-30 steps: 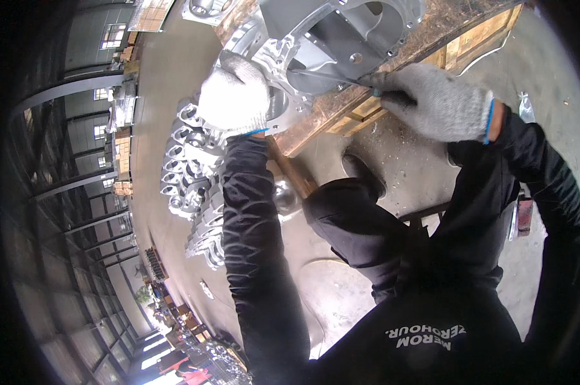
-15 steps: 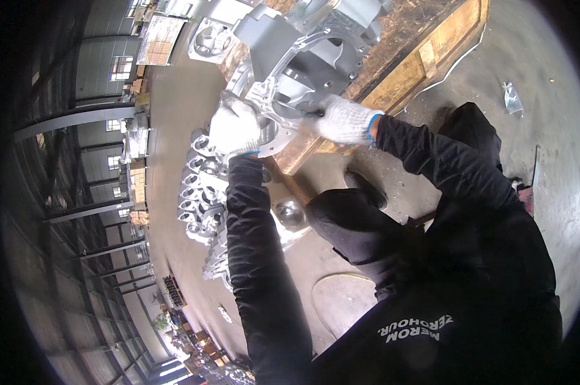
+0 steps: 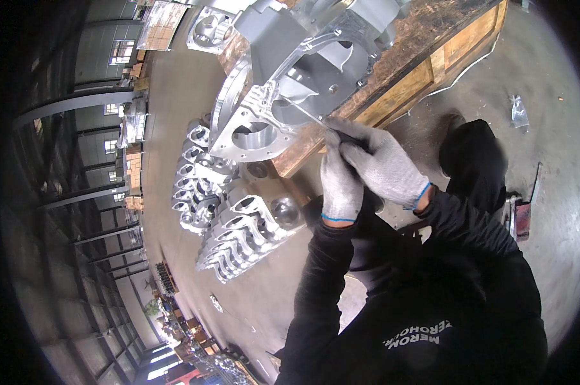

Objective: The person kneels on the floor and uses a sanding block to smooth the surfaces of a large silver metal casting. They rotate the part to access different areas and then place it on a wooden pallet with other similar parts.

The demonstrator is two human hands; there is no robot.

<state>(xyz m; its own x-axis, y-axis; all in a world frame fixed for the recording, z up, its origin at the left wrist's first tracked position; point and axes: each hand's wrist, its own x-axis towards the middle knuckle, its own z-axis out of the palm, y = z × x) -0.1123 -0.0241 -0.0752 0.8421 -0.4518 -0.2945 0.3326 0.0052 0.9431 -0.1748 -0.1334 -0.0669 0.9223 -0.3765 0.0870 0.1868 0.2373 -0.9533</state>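
Observation:
Both my hands wear white knit gloves with blue cuffs and meet in front of a large silver metal casting (image 3: 267,45). My right hand (image 3: 389,160) is closed around the dark handle of a thin-shafted hand tool (image 3: 308,112); its exact kind does not show. Close against it, my left hand (image 3: 339,186) is also closed at the handle, its fingertips partly hidden. The tool's thin metal shaft points up and left, reaching into an opening of the casting near a flange (image 3: 238,149) with a round hole. The tip's contact cannot be made out.
The casting rests on a worn wooden crate (image 3: 399,93). Below it on the floor are rows of smaller silver castings (image 3: 238,237), and another casting (image 3: 210,31) sits beyond. A plastic bag (image 3: 519,112) and a red-and-metal object (image 3: 522,218) lie at the right.
My left hand has left the casting's flange and moved right and down to join my right hand at the tool. My right hand has drawn slightly back, showing the thin shaft.

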